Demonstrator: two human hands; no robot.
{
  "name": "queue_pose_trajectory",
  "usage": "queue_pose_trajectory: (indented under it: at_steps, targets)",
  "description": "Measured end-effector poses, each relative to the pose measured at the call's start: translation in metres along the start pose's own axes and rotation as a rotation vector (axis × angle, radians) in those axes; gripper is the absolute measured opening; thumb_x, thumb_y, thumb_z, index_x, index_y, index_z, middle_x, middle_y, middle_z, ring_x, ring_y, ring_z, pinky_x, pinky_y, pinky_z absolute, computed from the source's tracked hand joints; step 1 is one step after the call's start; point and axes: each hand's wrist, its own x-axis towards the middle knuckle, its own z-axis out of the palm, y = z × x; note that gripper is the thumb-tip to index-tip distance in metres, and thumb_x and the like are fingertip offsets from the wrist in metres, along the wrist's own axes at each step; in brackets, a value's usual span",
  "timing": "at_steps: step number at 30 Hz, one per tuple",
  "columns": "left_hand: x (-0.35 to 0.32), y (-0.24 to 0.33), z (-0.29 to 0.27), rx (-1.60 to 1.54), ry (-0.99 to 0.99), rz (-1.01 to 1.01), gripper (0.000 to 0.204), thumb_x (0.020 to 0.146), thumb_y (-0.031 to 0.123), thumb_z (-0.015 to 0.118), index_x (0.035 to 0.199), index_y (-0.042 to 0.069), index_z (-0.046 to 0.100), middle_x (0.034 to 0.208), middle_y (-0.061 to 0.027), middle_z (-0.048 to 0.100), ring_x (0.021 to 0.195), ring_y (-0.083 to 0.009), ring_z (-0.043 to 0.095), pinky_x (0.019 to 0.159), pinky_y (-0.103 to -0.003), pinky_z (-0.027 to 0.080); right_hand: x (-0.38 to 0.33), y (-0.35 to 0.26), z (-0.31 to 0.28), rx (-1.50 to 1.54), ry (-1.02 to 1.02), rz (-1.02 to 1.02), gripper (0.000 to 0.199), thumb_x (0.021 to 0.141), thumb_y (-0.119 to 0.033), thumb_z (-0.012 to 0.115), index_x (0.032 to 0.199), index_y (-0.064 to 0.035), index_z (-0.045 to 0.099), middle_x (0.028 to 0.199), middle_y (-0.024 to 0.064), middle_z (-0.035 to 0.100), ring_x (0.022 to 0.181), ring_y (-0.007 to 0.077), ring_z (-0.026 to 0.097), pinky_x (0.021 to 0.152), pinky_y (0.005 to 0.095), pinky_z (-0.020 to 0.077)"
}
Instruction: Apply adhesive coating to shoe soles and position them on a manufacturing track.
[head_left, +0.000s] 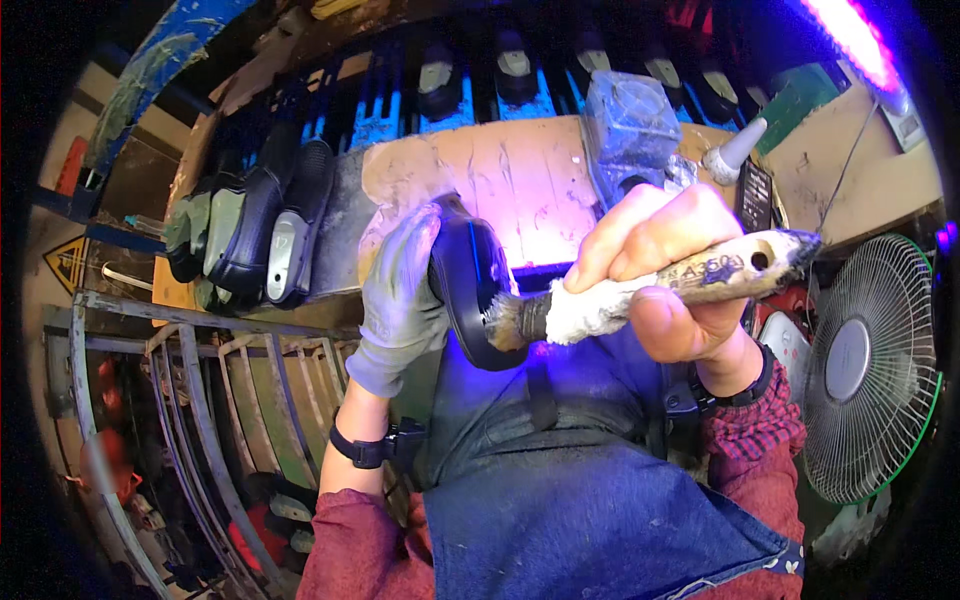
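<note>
A black shoe is gripped from its left by the gloved left hand near the workbench; a paintbrush, bristles touching the shoe, is pinched in the right hand, thumb below.

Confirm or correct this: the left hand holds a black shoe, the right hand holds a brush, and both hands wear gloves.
Not both: the head view shows a bare right hand holding the brush. The left hand, holding the black shoe, does wear a glove.
</note>
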Motion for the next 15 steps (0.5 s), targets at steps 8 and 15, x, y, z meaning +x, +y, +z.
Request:
queue_pose_trajectory:
  at_steps: [8,15]
  targets:
    - [0.037,0.008,-0.039,-0.318,-0.439,-0.468,0.102,0.045,0.038,0.087,0.130,0.002,0.043,0.114,-0.0172,0.058,0.108,-0.0361,0.056,0.097,-0.046,0.042,0.048,0.000,-0.010,-0.132,0.105,-0.040,0.031,0.088,-0.032,0.059,0.089,-0.0035,0.047,0.075,0.0170,0.060,0.062,0.0170,0.056,0.059,0.0277,0.0485]
    - [0.031,0.019,-0.041,-0.800,-0.561,-0.729,0.113,0.041,0.041,0.091,0.133,0.003,0.039,0.119,-0.0170,0.055,0.112,-0.0306,0.055,0.097,-0.039,0.043,0.049,0.012,-0.015,-0.087,0.071,-0.005,0.026,0.089,-0.027,0.058,0.091,-0.0032,0.047,0.078,0.0179,0.060,0.065,0.0167,0.056,0.060,0.0278,0.0489]
